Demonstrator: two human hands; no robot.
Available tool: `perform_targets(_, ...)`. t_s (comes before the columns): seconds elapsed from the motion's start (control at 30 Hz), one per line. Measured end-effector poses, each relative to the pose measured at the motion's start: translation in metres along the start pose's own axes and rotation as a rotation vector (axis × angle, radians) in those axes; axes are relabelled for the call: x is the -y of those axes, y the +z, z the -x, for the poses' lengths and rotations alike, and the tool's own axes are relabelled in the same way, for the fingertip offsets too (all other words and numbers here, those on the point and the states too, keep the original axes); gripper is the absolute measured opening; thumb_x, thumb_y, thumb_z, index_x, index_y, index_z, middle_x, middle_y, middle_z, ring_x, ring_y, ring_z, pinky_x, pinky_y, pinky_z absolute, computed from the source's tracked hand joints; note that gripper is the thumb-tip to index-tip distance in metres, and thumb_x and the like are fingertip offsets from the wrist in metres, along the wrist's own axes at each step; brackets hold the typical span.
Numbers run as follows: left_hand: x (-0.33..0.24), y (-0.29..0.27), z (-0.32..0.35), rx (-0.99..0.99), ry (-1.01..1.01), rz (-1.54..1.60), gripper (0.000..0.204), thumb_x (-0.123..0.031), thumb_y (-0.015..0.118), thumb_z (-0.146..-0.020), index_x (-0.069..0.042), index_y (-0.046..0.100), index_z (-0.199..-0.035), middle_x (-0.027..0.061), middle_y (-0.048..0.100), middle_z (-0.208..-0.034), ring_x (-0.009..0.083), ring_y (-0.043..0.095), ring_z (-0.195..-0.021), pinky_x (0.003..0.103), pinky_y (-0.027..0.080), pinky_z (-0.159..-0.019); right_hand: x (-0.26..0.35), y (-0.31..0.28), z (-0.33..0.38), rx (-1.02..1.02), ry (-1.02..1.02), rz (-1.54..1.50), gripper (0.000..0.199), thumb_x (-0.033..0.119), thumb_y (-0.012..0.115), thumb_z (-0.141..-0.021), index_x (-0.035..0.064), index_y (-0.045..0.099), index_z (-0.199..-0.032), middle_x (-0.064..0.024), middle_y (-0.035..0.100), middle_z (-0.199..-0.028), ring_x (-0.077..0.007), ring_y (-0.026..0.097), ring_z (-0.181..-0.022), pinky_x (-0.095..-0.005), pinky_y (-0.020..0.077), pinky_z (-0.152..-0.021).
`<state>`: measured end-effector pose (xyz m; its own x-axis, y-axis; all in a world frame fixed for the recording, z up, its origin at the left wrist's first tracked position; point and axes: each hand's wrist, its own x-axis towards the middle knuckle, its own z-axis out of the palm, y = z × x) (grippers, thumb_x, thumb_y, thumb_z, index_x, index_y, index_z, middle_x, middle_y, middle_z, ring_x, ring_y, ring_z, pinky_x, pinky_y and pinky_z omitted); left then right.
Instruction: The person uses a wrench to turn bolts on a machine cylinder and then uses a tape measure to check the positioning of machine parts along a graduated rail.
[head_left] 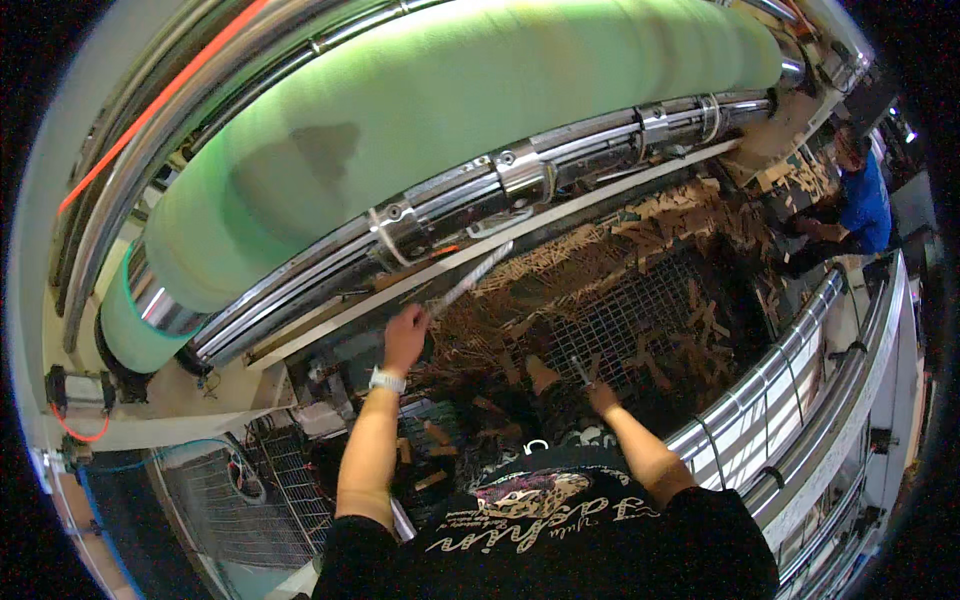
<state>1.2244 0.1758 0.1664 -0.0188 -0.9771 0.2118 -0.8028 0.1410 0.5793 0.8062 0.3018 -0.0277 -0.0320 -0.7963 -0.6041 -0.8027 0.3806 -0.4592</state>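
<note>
My left hand (405,338), with a pale watch on its wrist (388,380), is closed around the lower end of a long pale grey rod-like thing (470,282). It slants up to the right, its far end close to the chrome bars under the large green roller (480,75). To the right and lower, my right hand (602,398) is closed on a thin metal tool (581,370) that points up and left over the floor grating. The tool's exact kind is too small to tell. Both hands are apart, reached out in front of me.
Brown cardboard scraps (600,240) lie heaped below the machine and strewn over the metal grating (640,310). Chrome rollers (765,385) curve along the right side. A person in a blue shirt (868,205) is bent low at the far right. A wire-mesh panel (215,510) is at lower left.
</note>
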Motion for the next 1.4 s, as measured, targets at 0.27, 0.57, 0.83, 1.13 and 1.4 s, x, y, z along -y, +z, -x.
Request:
perform_targets(0.27, -0.070, 0.062, -0.132, 0.024, 0.097, -0.127, 0.018, -0.021, 0.052, -0.081, -0.005, 0.052, -0.074, 0.0143, 0.052, -0.061, 0.0315, 0.051, -0.055, 0.042, 0.037, -0.048, 0.020, 0.027, 0.026, 0.120, -0.279, 0.224, 0.027, 0.023, 0.045, -0.083, -0.0012, 0.053, -0.091, -0.0172, 0.057, -0.074, -0.0327, 0.057, -0.069, -0.0444, 0.0456, -0.058)
perform_targets(0.57, -0.078, 0.127, -0.210, 0.139, -0.001, -0.300, 0.015, -0.021, 0.053, -0.079, -0.007, 0.053, -0.074, 0.0145, 0.055, -0.064, 0.0342, 0.053, -0.060, 0.042, 0.041, -0.051, 0.017, 0.032, 0.000, 0.233, -0.244, 0.226, 0.022, 0.020, 0.045, -0.081, 0.0006, 0.051, -0.089, -0.0156, 0.058, -0.069, -0.0323, 0.058, -0.062, -0.0436, 0.0465, -0.054)
perform_targets(0.83, -0.065, 0.128, -0.224, 0.120, 0.022, -0.320, 0.018, -0.025, 0.051, -0.081, -0.008, 0.054, -0.078, 0.0140, 0.056, -0.065, 0.0335, 0.054, -0.060, 0.041, 0.041, -0.052, 0.012, 0.006, -0.002, 0.240, -0.119, 0.144, 0.025, 0.022, 0.045, -0.082, 0.0008, 0.051, -0.093, -0.0167, 0.060, -0.072, -0.0328, 0.059, -0.067, -0.0438, 0.0472, -0.055)
perform_targets(1.13, -0.047, 0.130, -0.231, 0.138, 0.008, -0.291, 0.018, -0.024, 0.053, -0.080, -0.006, 0.055, -0.080, 0.0144, 0.057, -0.067, 0.0332, 0.055, -0.063, 0.040, 0.042, -0.055, 0.002, 0.028, -0.008, 0.269, 0.044, -0.036, 0.028, 0.026, 0.048, -0.081, 0.0021, 0.051, -0.094, -0.0189, 0.059, -0.074, -0.0357, 0.058, -0.070, -0.0461, 0.0456, -0.060)
perform_targets(1.4, -0.024, 0.133, -0.234, 0.177, 0.041, -0.121, 0.020, -0.023, 0.054, -0.080, -0.003, 0.054, -0.077, 0.0159, 0.052, -0.062, 0.0338, 0.051, -0.057, 0.039, 0.039, -0.052, 0.009, 0.037, 0.003, 0.195, -0.031, 0.080, 0.022, 0.024, 0.046, -0.082, 0.0029, 0.047, -0.083, -0.0179, 0.057, -0.069, -0.0370, 0.057, -0.067, -0.0464, 0.0448, -0.058)
